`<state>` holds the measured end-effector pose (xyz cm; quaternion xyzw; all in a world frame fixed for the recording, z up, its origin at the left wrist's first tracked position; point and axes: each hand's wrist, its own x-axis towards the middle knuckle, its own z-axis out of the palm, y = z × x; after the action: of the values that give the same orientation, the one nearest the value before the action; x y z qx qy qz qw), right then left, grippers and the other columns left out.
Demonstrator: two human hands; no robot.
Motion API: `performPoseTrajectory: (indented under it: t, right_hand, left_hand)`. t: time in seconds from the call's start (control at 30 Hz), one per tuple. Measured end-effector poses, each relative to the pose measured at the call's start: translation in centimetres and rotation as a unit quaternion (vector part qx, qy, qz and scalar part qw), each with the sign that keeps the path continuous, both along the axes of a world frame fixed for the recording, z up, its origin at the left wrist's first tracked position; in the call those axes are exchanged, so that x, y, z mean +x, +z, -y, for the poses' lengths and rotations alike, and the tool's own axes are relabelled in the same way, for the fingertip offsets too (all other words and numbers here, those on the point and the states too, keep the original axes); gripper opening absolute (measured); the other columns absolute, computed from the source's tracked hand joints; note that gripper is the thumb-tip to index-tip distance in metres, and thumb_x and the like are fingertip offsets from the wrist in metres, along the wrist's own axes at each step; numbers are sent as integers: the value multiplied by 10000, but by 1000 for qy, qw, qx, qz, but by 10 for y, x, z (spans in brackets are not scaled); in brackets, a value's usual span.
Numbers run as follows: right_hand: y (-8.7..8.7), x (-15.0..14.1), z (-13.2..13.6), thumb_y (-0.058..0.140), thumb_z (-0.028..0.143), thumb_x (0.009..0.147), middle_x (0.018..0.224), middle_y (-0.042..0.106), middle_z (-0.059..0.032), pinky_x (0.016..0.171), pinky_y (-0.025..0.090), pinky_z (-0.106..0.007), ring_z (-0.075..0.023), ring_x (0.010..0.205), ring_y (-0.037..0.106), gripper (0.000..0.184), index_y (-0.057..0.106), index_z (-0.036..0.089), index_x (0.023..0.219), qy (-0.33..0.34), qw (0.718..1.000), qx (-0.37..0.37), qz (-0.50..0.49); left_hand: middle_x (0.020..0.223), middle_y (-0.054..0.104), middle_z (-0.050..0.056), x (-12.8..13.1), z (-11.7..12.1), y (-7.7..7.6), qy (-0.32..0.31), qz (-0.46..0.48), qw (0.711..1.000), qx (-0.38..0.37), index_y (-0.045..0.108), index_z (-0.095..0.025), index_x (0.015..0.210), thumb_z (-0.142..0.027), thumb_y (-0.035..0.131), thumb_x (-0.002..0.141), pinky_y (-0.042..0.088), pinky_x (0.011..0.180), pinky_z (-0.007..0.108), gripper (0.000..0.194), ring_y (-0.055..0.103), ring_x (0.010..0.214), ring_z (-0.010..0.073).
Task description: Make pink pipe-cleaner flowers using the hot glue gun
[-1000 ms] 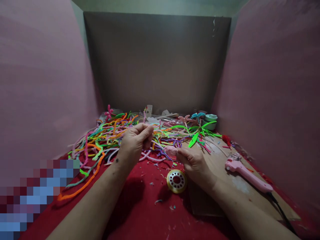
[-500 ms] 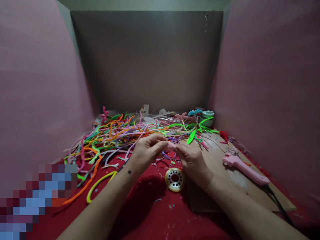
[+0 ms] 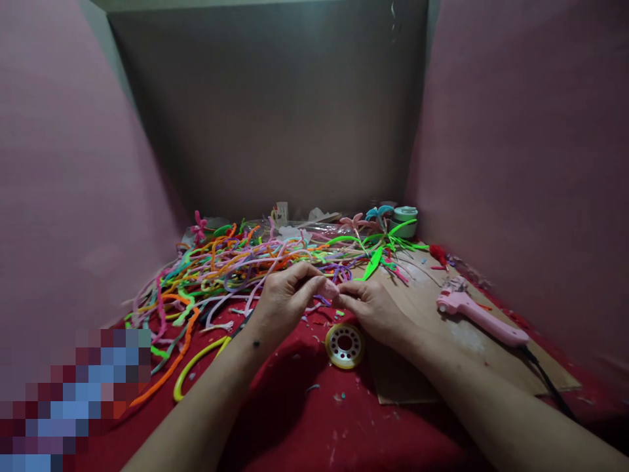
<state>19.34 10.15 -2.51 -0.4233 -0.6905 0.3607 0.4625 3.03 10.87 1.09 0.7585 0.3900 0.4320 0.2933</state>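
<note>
Between my two hands is a small pink fuzzy piece [image 3: 329, 289], which looks like bent pipe cleaner. My left hand [image 3: 287, 295] pinches its left end between thumb and fingers. At its right end, my right hand [image 3: 368, 307] is closed with thumb and fingertips on it. Below my fingers a roll of clear yellowish tape [image 3: 344, 346] with a holed white core lies flat on the red cloth [image 3: 289, 400]. A heap of colourful pipe cleaners [image 3: 236, 262] lies just behind and left of my left hand.
A pink corded tool [image 3: 484, 318] like a hot glue gun rests on a cardboard sheet [image 3: 407, 380] at right. Yellow handles [image 3: 183, 377] show beside my left forearm. Pipe-cleaner flowers [image 3: 379, 213] and a mint-green jar [image 3: 405, 223] stand at the back. Pink panels flank both sides.
The pink piece has turned and shows more of its fuzzy face. My right fingers have shifted slightly along it. The whole view has tilted a little.
</note>
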Motion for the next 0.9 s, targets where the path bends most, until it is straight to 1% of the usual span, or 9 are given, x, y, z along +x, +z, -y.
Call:
performPoseTrajectory:
  t: [0.17, 0.27, 0.33, 0.4, 0.53, 0.63, 0.77, 0.83, 0.9]
  right_hand:
    - [-1, 1, -2, 508, 224, 725, 530, 475, 37, 514, 298, -214, -89, 521, 386, 169, 562, 151, 583, 39, 997, -66, 4]
    - [1, 2, -1, 523, 269, 735, 520, 455, 38, 509, 283, -221, -83, 509, 352, 202, 567, 144, 582, 53, 995, -82, 0]
    - [4, 2, 1, 548, 334, 740, 523, 451, 33, 526, 292, -230, -89, 525, 354, 254, 571, 144, 573, 33, 996, -76, -11]
    - [7, 3, 1, 572, 407, 731, 540, 462, 25, 548, 306, -241, -100, 554, 372, 310, 573, 149, 561, 2, 997, -70, -37]
    - [5, 6, -4, 604, 491, 691, 568, 482, 15, 550, 301, -250, -101, 571, 375, 375, 587, 143, 551, -23, 987, -69, -146]
    - [-3, 8, -8, 662, 487, 643, 514, 453, 37, 484, 277, -244, -78, 483, 343, 350, 622, 141, 617, -40, 969, -117, -214]
    - [-9, 9, -8, 693, 460, 627, 429, 393, 72, 373, 189, -230, -53, 345, 268, 320, 627, 155, 696, -38, 944, -200, -261]
    - [-8, 8, -10, 734, 413, 578, 440, 441, 60, 369, 206, -227, -57, 352, 306, 301, 628, 147, 674, -46, 934, -207, -288]
    - [-6, 8, -14, 753, 348, 540, 475, 504, 38, 393, 255, -228, -70, 396, 368, 261, 637, 142, 650, -70, 931, -188, -305]
  left_hand:
    - [711, 681, 22, 1, 0, -3, -25, -15, 1000, 4, 630, -165, 748, -251, 529, 808, 451, 576, 199, 146, 579, 601, 103]
    - [681, 657, 12, 3, -1, -3, -28, 20, 999, -18, 602, -163, 731, -254, 528, 807, 438, 532, 188, 139, 562, 564, 91]
    - [611, 607, -21, 4, -2, -1, -1, 83, 996, -44, 557, -170, 760, -270, 556, 787, 409, 452, 179, 104, 516, 470, 74]
    - [535, 542, -58, 3, -4, 2, 40, 150, 986, -59, 503, -178, 762, -286, 597, 754, 371, 384, 171, 143, 466, 389, 62]
    - [440, 453, -82, -3, -10, 6, 87, 205, 974, -36, 435, -178, 653, -264, 587, 756, 310, 338, 151, 203, 409, 334, 47]
    - [491, 502, -65, -8, -15, 5, 93, 226, 969, -44, 455, -166, 644, -233, 568, 756, 322, 341, 147, 173, 437, 348, 43]
    - [541, 566, -45, -15, -22, 3, 98, 267, 956, -79, 484, -155, 687, -241, 580, 730, 335, 334, 153, 136, 482, 356, 54]
    - [548, 591, -33, -17, -24, 3, 99, 286, 949, -89, 494, -149, 715, -245, 594, 710, 329, 326, 151, 139, 488, 348, 57]
    - [566, 615, -16, -18, -27, 2, 94, 298, 944, -101, 507, -139, 742, -237, 598, 695, 325, 324, 149, 142, 495, 346, 57]
